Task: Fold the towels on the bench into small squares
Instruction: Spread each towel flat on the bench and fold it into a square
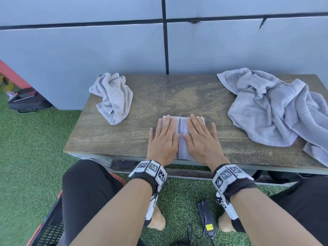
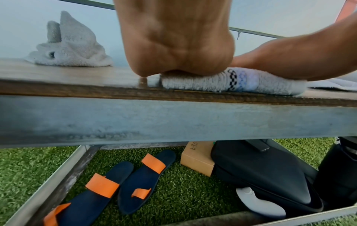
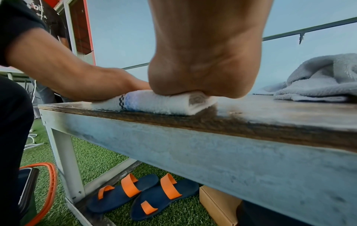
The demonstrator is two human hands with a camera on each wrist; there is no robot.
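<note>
Both flat hands, left hand and right hand, atop folded towel.

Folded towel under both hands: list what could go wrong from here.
1. The folded towel sits at the bench's near edge; a push toward the body could slide it off.
2. When the left hand and right hand lift, the thick layers may spring open.
</note>
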